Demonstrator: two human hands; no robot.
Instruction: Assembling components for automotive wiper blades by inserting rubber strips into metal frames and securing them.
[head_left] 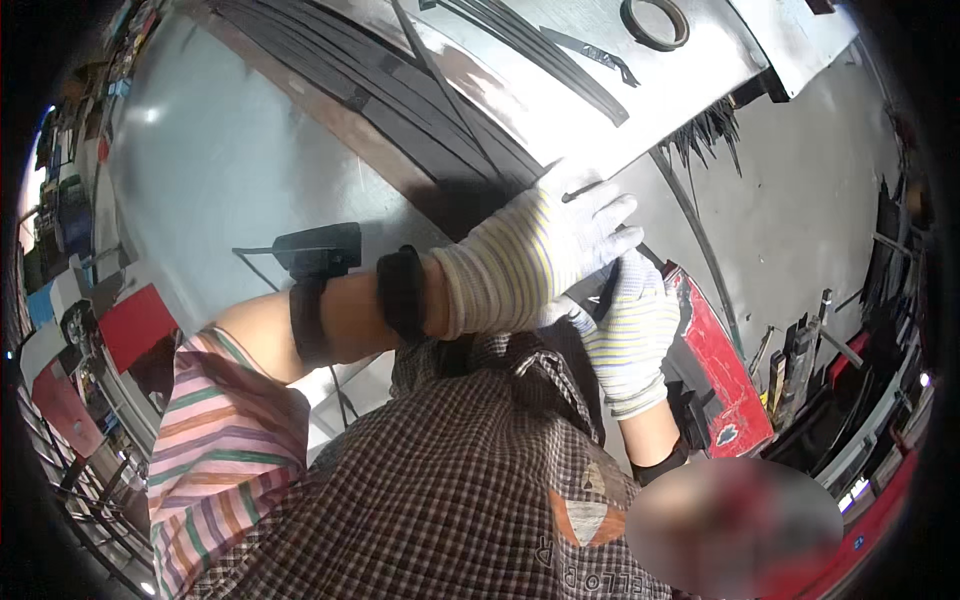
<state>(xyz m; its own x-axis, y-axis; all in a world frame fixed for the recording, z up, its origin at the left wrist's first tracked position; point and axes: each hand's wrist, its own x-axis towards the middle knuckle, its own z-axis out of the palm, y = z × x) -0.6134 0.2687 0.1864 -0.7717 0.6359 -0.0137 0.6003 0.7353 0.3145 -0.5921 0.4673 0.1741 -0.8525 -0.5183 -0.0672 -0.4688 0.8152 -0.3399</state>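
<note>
My two hands meet at the table edge in front of my checked apron, both in white knit gloves with yellow and grey stripes. My left hand (525,250) reaches rightward with its fingers stretched out and a little apart, beside the ends of long black strips (400,105). Just below its fingertips, my right hand (635,335) has its fingers bent, closed around something dark that is mostly hidden between the hands. I cannot make out what it is. Black bands circle my left forearm, with a black box-shaped device (318,248) beside it.
Thin dark strips (540,55) and a brown tape roll (655,22) lie on the pale metal tabletop (680,90). A worn red metal part (715,370) stands right of my right hand. Dark bristly strip ends (705,135) hang under the table edge. Tools (790,370) crowd the far right.
</note>
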